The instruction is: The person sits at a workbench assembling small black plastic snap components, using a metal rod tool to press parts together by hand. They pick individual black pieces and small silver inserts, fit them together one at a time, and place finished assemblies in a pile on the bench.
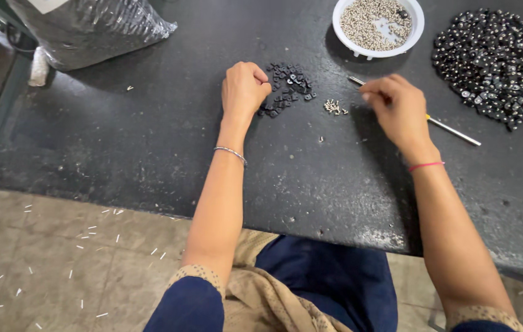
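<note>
Head view looks down on a dark worktable with both forearms reaching across it. Left hand is curled into a loose fist, fingers folded under, knuckles resting at the nine o'clock edge of a small heap of black square parts; whether anything sits inside the fist cannot be told. Right hand has its fingers drawn together, tips pinched at its ten o'clock side, but what they nip, if anything, is too small to see. Just beyond those tips, toward nine o'clock, lies a little cluster of silver screws, apart from the hand. A thin metal screwdriver runs under the right hand, its shaft showing at both sides. At twelve o'clock from the right hand stands a white bowl of small silvery screws. At two o'clock spreads a large pile of black finished pieces. A clear plastic bag lies at the table's far left.
</note>
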The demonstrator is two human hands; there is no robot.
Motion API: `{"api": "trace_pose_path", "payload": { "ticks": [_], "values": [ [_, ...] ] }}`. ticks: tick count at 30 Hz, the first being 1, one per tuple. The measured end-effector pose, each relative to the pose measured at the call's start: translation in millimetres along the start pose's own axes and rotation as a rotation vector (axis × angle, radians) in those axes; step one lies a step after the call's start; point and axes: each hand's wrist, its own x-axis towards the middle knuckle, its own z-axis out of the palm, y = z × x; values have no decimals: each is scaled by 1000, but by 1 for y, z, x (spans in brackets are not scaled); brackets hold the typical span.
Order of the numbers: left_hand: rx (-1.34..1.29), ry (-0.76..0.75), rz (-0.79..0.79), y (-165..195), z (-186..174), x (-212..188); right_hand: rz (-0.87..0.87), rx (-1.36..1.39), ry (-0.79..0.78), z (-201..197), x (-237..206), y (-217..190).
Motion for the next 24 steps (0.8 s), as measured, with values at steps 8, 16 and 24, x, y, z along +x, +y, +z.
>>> {"api": "trace_pose_path", "payload": {
  "ticks": [8,16,24],
  "values": [
    [-184,83,42,3,-1,2,-15,-48,-213,-2,0,-13],
    [-985,-368,-23,30,53,-10,-133,-171,-122,12,-3,-15],
    [-919,-445,-23,56,77,-40,-7,57,45,17,0,-6]
  ]
}}
